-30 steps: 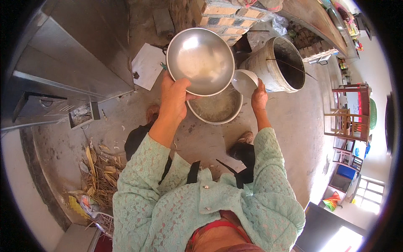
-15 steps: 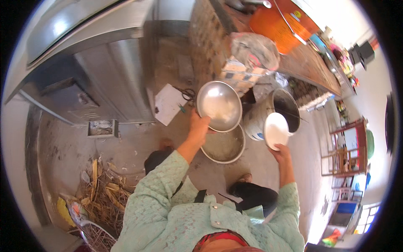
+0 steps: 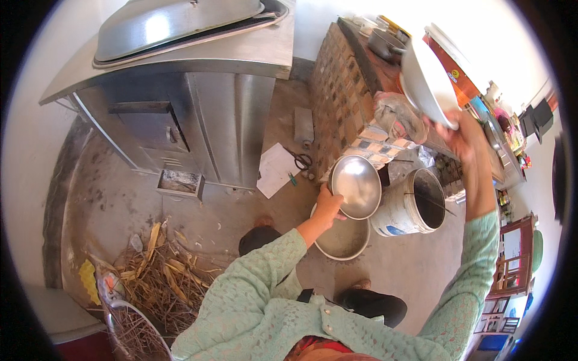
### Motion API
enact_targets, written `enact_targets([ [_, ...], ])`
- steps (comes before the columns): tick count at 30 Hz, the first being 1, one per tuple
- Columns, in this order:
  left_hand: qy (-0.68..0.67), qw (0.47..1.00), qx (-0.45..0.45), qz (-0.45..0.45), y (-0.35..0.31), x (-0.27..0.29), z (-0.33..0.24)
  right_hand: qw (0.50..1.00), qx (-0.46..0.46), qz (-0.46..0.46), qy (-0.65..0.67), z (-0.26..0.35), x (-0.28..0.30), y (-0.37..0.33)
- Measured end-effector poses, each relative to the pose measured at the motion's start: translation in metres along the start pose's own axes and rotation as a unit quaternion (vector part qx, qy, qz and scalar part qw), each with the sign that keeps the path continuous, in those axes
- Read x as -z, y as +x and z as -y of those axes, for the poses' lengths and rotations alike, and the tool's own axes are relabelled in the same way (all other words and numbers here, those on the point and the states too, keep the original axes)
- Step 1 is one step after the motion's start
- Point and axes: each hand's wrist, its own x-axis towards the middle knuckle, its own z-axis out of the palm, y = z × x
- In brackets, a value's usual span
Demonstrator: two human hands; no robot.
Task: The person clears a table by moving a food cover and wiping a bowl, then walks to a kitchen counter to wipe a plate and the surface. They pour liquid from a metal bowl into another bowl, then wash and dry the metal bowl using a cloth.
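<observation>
My left hand (image 3: 329, 203) grips the rim of a shiny metal bowl (image 3: 355, 185) and holds it tilted above a wider metal basin (image 3: 343, 239) on the floor. My right hand (image 3: 459, 133) is raised high to the right and holds a white bowl (image 3: 426, 79) by its edge, near the top of the brick counter (image 3: 349, 90). A white bucket (image 3: 410, 209) with a dark inside stands on the floor just right of the basin.
A large steel stove (image 3: 198, 90) with a domed lid (image 3: 174, 21) fills the upper left. Paper (image 3: 276, 169) and scissors (image 3: 301, 160) lie on the concrete floor. Dry husks and sticks (image 3: 158, 277) pile at the lower left beside a wire basket (image 3: 135, 334).
My right hand has lifted the white bowl from beside the bucket up toward the counter top. The left hand keeps the metal bowl over the basin. The view has pulled back and upward.
</observation>
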Motion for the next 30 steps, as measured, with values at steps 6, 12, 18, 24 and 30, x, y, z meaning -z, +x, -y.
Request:
enact_targets([
  [6,-0.019,1.000,-0.004,0.007,0.001,0.007,-0.002,0.984,-0.037,0.160,0.075,0.013,-0.116,0.064],
  [12,-0.032,0.999,0.002,0.005,-0.005,0.008,-0.012,0.973,-0.012,0.229,0.005,0.004,-0.185,0.092],
  [18,-0.051,0.999,-0.001,0.017,-0.003,0.014,-0.013,0.970,-0.031,0.238,-0.023,-0.007,-0.226,0.095],
  [24,-0.032,0.999,-0.004,-0.005,-0.006,0.011,-0.014,0.970,-0.039,0.239,-0.034,-0.016,-0.232,0.102],
  [30,-0.025,1.000,-0.007,-0.003,-0.004,0.009,-0.011,0.966,-0.028,0.251,-0.045,-0.019,-0.242,0.100],
])
